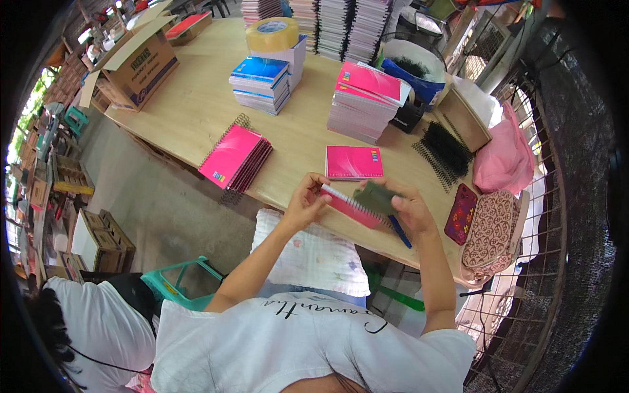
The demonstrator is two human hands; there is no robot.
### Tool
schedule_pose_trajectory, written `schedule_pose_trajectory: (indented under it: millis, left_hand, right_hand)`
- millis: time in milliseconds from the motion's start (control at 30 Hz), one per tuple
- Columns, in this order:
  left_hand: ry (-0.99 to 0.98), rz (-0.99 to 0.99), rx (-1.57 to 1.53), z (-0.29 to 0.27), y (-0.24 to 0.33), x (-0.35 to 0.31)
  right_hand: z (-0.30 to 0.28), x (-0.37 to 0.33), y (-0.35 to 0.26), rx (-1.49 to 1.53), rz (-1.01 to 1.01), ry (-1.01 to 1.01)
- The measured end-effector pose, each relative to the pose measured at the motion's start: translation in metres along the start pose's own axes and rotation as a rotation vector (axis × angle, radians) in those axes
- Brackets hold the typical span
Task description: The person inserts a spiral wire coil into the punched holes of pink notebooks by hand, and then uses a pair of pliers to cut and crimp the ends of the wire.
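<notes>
Near the table's front edge my left hand (306, 202) pinches one end of a pink notebook (350, 208), its row of punched holes turned upward. My right hand (411, 208) is at the notebook's other end, closed on a flat dark green piece (376, 196) whose kind I cannot make out. Below the right fingers a blue pen-like stick (400, 232) slants down; whether they hold it is unclear. Just beyond my hands lies another pink notebook (354, 162). To the left, coil-bound pink notebooks (236, 157) are piled at the table edge.
A tall stack of pink notebooks (360, 114) stands behind, beside blue notebooks (261, 78) and a tape roll (272, 34). Black coils (445, 149), a phone (460, 213) and a patterned pouch (495, 232) lie right. A carton (144, 72) is far left; another person (108, 321) sits lower left.
</notes>
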State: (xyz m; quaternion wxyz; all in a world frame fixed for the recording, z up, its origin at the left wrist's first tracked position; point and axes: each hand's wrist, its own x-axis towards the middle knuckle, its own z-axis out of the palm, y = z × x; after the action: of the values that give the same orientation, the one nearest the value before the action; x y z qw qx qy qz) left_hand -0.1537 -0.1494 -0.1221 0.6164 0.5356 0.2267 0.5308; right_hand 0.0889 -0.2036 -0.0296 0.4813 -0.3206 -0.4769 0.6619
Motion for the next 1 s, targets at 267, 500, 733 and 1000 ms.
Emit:
schedule_pose_trajectory:
  millis: [267, 500, 733, 1000]
  left_hand:
    - [-0.122, -0.115, -0.147, -0.001, 0.002, 0.008]
    - [-0.156, -0.200, -0.241, 0.009, 0.012, 0.009]
    - [-0.157, -0.230, -0.209, 0.012, 0.021, 0.005]
    - [-0.169, -0.153, -0.156, 0.028, 0.040, 0.008]
  right_hand:
    - [0.003, 0.014, -0.003, -0.838, -0.055, -0.182]
    - [0.004, 0.015, 0.004, -0.911, -0.106, -0.060]
    - [-0.003, 0.013, 0.012, -0.827, -0.163, 0.023]
    - [-0.077, -0.020, 0.005, -1.882, -0.113, 0.663]
